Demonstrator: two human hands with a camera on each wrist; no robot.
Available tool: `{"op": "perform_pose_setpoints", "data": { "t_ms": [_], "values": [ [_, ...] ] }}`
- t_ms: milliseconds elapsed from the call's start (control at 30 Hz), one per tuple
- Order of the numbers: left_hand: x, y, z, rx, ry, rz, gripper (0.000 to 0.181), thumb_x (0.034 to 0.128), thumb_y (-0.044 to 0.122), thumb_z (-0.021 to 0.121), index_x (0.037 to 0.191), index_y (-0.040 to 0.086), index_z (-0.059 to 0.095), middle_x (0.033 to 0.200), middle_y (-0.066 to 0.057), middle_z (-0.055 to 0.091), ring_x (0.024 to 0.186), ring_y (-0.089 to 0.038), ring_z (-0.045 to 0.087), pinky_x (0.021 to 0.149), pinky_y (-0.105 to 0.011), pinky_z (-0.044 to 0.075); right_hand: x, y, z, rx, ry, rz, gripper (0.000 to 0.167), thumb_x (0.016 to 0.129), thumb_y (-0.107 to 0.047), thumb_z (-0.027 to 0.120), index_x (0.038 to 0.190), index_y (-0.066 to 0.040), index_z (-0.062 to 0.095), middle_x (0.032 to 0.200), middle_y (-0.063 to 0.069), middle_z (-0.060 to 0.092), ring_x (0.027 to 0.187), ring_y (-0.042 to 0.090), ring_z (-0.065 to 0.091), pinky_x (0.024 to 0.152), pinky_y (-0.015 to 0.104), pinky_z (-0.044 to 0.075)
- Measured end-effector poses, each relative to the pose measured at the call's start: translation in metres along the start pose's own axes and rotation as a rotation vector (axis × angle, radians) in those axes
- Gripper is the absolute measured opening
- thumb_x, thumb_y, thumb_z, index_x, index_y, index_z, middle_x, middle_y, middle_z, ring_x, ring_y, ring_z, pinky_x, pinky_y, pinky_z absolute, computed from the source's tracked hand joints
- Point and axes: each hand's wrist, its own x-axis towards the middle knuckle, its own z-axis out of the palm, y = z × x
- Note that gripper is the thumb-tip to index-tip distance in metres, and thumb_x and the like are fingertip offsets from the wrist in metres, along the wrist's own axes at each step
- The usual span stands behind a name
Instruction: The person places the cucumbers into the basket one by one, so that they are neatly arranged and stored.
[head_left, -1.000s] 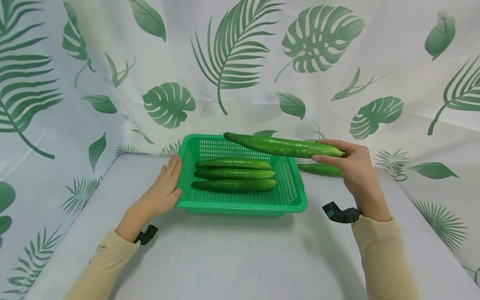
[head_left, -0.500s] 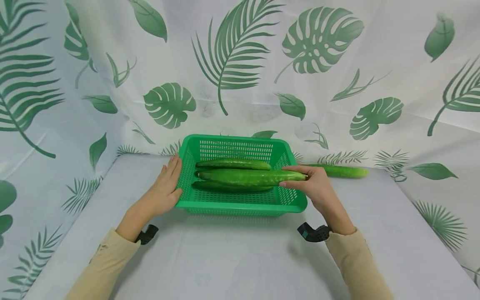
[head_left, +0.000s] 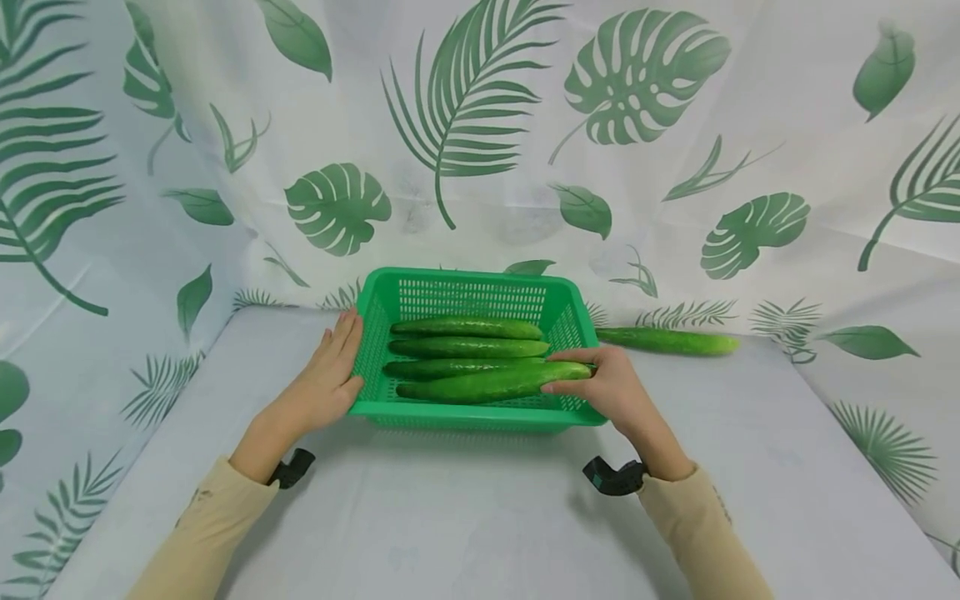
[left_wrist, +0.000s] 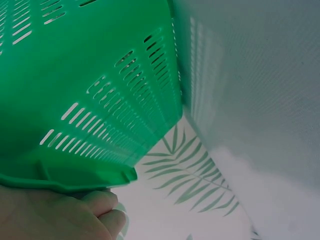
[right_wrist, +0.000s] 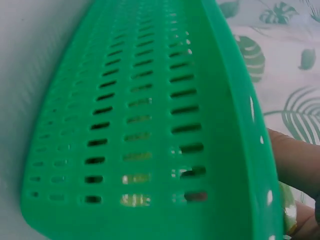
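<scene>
The green basket (head_left: 480,414) holds three cucumbers lying side by side, one of them the cucumber (head_left: 468,347). In front of these, a lighter cucumber (head_left: 487,385) is pinched at its right end by my right hand (head_left: 611,387), which reaches over the basket's right rim. My left hand (head_left: 326,375) rests with straight fingers against the left side of the basket; the left wrist view shows this hand (left_wrist: 60,215) touching the rim. In the right wrist view the basket wall (right_wrist: 140,120) covers most of the held cucumber (right_wrist: 288,210), and part of my hand (right_wrist: 297,160) shows beyond it.
Another cucumber (head_left: 667,341) lies on the white table (head_left: 465,517) to the right of the basket, near the back edge. A leaf-patterned cloth (head_left: 525,100) hangs behind the table and along its sides.
From over the right side, my right hand has brought the held cucumber left and down into the basket, then toward its front wall. The left hand has stayed at the basket's left side.
</scene>
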Motion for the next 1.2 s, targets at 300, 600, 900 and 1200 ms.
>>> {"op": "perform_pose_setpoints", "data": {
  "t_ms": [300,600,900,1200],
  "values": [
    [0.0,0.0,0.001,-0.002,0.007,0.005,0.074,0.0921,0.004,0.041,0.152,-0.014,0.001,0.162,-0.026,-0.009,0.149,-0.042,-0.007,0.118,-0.057,0.0,-0.001,-0.004,0.011,-0.136,0.013,-0.018,0.046,0.077,-0.021,0.085,0.12,-0.008,0.073,0.053,-0.001,0.041,0.047,0.013,0.027,0.047,0.029,0.032],
    [0.0,0.0,0.0,-0.007,0.008,0.005,0.074,0.0919,0.003,0.04,0.153,-0.013,0.0,0.162,-0.024,-0.011,0.149,-0.04,-0.008,0.119,-0.056,-0.001,0.007,-0.005,0.025,-0.386,0.035,-0.139,0.043,0.08,-0.022,0.083,0.115,0.002,0.073,0.114,0.021,0.07,0.104,0.037,0.064,0.081,0.047,0.055],
    [0.0,0.001,-0.001,-0.009,0.005,0.0,0.075,0.0923,0.002,0.041,0.153,-0.013,0.0,0.162,-0.024,-0.011,0.149,-0.04,-0.008,0.119,-0.055,-0.002,0.031,-0.009,0.04,-0.456,-0.053,-0.009,0.028,0.082,-0.022,0.082,0.088,0.005,0.074,0.059,0.004,0.05,0.056,0.014,0.039,0.058,0.032,0.041],
    [0.001,0.002,-0.001,-0.012,0.004,-0.001,0.074,0.0919,0.002,0.04,0.153,-0.012,0.0,0.162,-0.023,-0.011,0.149,-0.038,-0.009,0.119,-0.055,-0.002,0.034,-0.008,0.043,-0.497,-0.045,0.043,0.025,0.081,-0.019,0.082,0.084,0.005,0.073,0.066,0.011,0.063,0.058,0.018,0.052,0.057,0.033,0.047]
  ]
}}
